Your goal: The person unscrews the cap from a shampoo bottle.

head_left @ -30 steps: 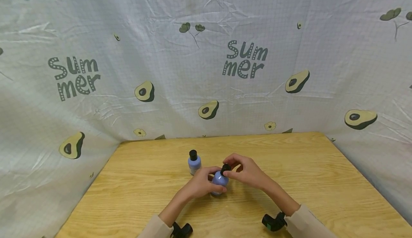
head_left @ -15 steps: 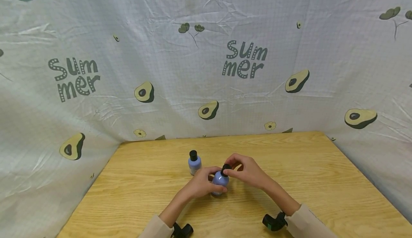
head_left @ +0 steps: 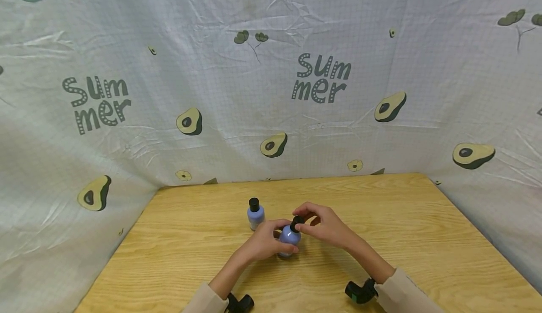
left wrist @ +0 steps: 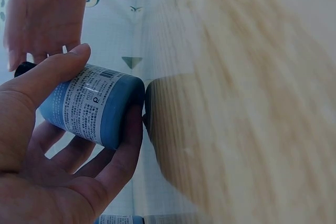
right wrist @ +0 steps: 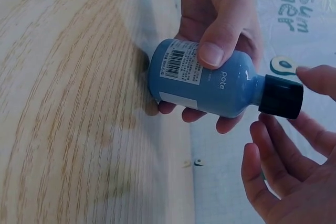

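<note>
A small blue-lavender bottle (head_left: 290, 235) with a black cap (right wrist: 281, 96) leans slightly at the middle of the table. My left hand (head_left: 266, 240) grips its body, thumb on the near side and fingers around the far side. In the right wrist view the bottle (right wrist: 202, 80) shows a barcode label, and its base is close over the wood. At the top, my right hand (head_left: 325, 226) pinches the black cap between thumb and index finger, the other fingers loosely bent. A second bottle (head_left: 256, 216) of the same kind stands upright, capped, just behind my left hand.
The wooden table (head_left: 190, 237) extends around both hands. Behind and beside it hangs a pale curtain (head_left: 237, 92) printed with avocados and lettering. Black wrist devices (head_left: 361, 292) sit at both sleeves, low over the near part of the table.
My right fingers shift very slightly around the black cap. The left hand and both bottles stay in place.
</note>
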`<act>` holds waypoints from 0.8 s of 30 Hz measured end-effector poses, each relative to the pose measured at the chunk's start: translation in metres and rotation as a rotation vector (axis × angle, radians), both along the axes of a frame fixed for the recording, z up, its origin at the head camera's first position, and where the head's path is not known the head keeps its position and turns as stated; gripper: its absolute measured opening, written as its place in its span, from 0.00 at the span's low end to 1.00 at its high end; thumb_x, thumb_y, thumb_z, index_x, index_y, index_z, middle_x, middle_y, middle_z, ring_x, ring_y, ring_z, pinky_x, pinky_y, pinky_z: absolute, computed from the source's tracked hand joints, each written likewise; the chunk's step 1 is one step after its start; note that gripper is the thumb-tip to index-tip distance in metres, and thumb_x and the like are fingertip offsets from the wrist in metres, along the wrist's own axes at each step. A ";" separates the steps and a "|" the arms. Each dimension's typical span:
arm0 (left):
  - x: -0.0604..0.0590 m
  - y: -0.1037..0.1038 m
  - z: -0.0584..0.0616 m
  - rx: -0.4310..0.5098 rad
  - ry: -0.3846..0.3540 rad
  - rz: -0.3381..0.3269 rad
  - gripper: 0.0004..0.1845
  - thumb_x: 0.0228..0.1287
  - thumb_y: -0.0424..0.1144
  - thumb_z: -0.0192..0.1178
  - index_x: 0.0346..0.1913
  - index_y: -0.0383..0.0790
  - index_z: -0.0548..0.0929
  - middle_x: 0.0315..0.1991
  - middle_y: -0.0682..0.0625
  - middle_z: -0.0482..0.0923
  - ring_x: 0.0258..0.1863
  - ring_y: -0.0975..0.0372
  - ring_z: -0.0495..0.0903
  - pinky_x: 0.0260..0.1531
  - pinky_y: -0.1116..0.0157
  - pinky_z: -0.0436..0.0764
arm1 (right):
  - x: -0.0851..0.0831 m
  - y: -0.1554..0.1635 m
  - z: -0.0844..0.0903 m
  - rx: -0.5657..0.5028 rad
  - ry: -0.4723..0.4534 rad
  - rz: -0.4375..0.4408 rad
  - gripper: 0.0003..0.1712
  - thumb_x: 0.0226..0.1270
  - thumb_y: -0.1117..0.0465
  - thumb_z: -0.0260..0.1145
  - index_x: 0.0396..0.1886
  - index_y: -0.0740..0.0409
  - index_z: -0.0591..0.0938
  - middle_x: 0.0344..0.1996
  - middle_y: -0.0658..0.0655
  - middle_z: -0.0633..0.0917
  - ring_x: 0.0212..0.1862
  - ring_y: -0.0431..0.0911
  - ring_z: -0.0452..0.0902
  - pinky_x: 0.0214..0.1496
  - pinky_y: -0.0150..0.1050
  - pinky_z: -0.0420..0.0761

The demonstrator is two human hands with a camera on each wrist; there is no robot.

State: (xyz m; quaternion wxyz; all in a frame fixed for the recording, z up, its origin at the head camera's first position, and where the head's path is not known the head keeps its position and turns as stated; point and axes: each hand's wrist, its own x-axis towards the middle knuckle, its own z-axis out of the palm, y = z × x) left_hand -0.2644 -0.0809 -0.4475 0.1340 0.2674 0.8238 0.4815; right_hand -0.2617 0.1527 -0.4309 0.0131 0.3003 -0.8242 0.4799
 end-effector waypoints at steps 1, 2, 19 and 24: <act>0.000 0.000 0.000 0.001 0.000 -0.001 0.28 0.60 0.40 0.76 0.64 0.45 0.83 0.58 0.45 0.84 0.51 0.53 0.87 0.45 0.59 0.86 | 0.000 0.000 0.000 0.000 -0.001 -0.007 0.17 0.73 0.55 0.69 0.56 0.57 0.83 0.48 0.56 0.86 0.48 0.42 0.81 0.47 0.36 0.83; 0.000 0.000 0.000 0.001 0.001 -0.003 0.28 0.60 0.40 0.76 0.64 0.45 0.83 0.58 0.45 0.84 0.51 0.53 0.87 0.45 0.59 0.86 | 0.000 0.000 0.000 -0.001 -0.001 -0.015 0.17 0.73 0.55 0.69 0.55 0.57 0.83 0.47 0.56 0.86 0.48 0.41 0.81 0.47 0.36 0.83; 0.000 0.000 0.000 -0.002 0.000 -0.004 0.28 0.60 0.40 0.76 0.64 0.44 0.82 0.57 0.45 0.84 0.50 0.53 0.87 0.45 0.60 0.86 | 0.000 -0.001 -0.001 0.002 -0.016 -0.023 0.16 0.73 0.56 0.69 0.54 0.60 0.84 0.45 0.56 0.87 0.46 0.41 0.81 0.46 0.35 0.83; 0.000 -0.001 0.000 0.000 -0.005 -0.003 0.28 0.60 0.41 0.76 0.64 0.44 0.82 0.57 0.45 0.84 0.50 0.53 0.87 0.44 0.59 0.86 | 0.001 -0.001 0.001 -0.003 -0.006 -0.011 0.16 0.73 0.56 0.69 0.55 0.59 0.84 0.47 0.56 0.87 0.48 0.42 0.81 0.46 0.35 0.83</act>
